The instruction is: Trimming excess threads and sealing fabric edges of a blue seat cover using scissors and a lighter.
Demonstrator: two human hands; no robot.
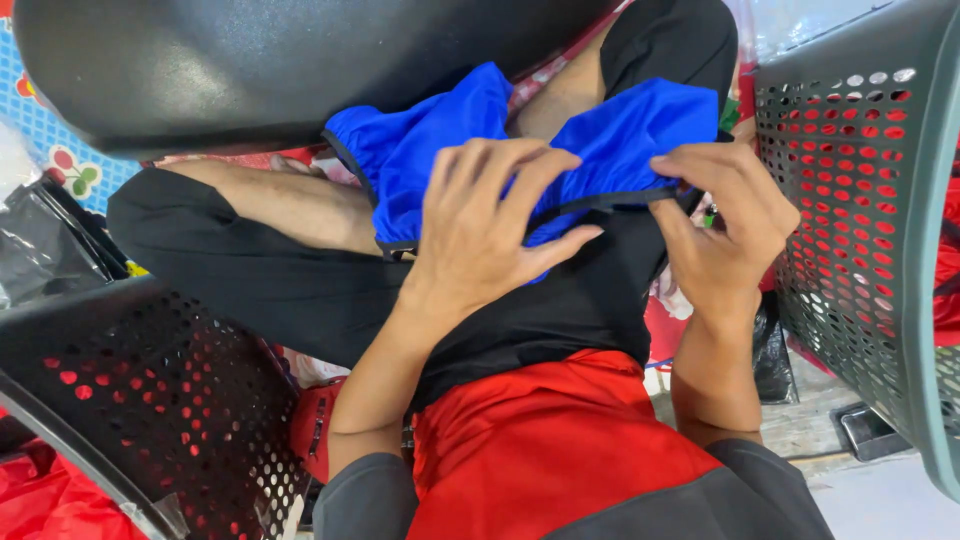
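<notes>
A bright blue fabric piece [430, 140] with gathered edges and black elastic trim lies across my lap, over my black shorts [560, 300]. My left hand [485, 225] presses on it with fingers spread and the thumb pinching the trim from below. My right hand [725, 225] pinches the black elastic edge at the cloth's right end, pulling it taut between the two hands. A small green object shows by my right fingers; what it is I cannot tell.
A grey perforated basket [880, 220] stands at the right with red cloth inside. A black perforated basket [150, 400] sits lower left, also holding red cloth. A large black curved object [250, 60] spans the top. Black plastic packets [45, 240] lie at the left.
</notes>
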